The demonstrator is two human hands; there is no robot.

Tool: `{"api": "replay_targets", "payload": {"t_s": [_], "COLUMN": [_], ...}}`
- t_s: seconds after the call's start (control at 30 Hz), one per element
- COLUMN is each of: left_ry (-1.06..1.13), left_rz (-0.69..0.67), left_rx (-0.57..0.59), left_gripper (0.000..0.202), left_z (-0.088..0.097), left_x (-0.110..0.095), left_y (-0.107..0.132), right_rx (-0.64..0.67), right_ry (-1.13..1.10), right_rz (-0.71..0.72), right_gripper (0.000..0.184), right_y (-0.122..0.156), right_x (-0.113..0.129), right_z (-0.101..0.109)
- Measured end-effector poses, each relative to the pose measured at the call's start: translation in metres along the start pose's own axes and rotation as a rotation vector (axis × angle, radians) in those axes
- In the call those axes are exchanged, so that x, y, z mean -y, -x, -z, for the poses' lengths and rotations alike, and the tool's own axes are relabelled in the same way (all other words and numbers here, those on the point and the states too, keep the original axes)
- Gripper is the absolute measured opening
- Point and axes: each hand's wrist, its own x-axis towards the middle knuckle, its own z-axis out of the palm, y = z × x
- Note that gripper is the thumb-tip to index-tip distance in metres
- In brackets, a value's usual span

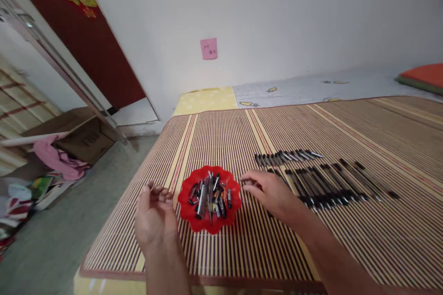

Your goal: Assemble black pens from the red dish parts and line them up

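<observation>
A red scalloped bowl (184, 190) stands on the striped mat and holds a jumble of pen parts (204, 198), mostly dark caps and slim barrels. Just left of it, my left hand (155, 214) is turned palm up, its fingers loosely curled, with nothing seen in it. Close to the bowl's right rim is my right hand (268, 191), thumb and fingers apart and no object visible between them. Beyond the right hand lies a slanted row of dark pens (328, 184). Behind that is a shorter row of small black-and-silver pen pieces (287, 156).
The striped mat (221, 133) covers a bed against a white wall that bears a pink note (209, 49). An orange-red item (422, 76) lies at the far right corner. Left of the bed are floor, a cardboard box (88, 140) and pink cloth (60, 159).
</observation>
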Motion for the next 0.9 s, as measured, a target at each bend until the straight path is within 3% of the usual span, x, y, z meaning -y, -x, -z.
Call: {"api": "replay_targets", "payload": {"t_s": [0.17, 0.33, 0.6, 0.77, 0.9], "left_ry": [0.026, 0.034, 0.039, 0.035, 0.037], "left_rz": [0.048, 0.077, 0.088, 0.086, 0.090], "left_rx": [-0.009, 0.026, 0.094, 0.136, 0.116], "left_gripper": [0.020, 0.016, 0.007, 0.008, 0.006], "left_z": [0.002, 0.003, 0.008, 0.009, 0.009], "left_x": [-0.003, -0.002, 0.006, 0.010, 0.011], "left_y": [-0.003, -0.005, -0.009, -0.011, -0.010], "right_rx": [0.217, 0.386, 0.320, 0.388, 0.427], "right_ry": [0.168, 0.289, 0.459, 0.459, 0.456], "right_rz": [0.140, 0.324, 0.200, 0.342, 0.439], "right_gripper": [0.026, 0.023, 0.023, 0.019, 0.019], "right_y": [-0.029, -0.045, -0.044, -0.042, -0.042], "right_x": [0.023, 0.026, 0.030, 0.039, 0.038], "right_z": [-0.033, -0.059, -0.062, -0.079, -0.080]}}
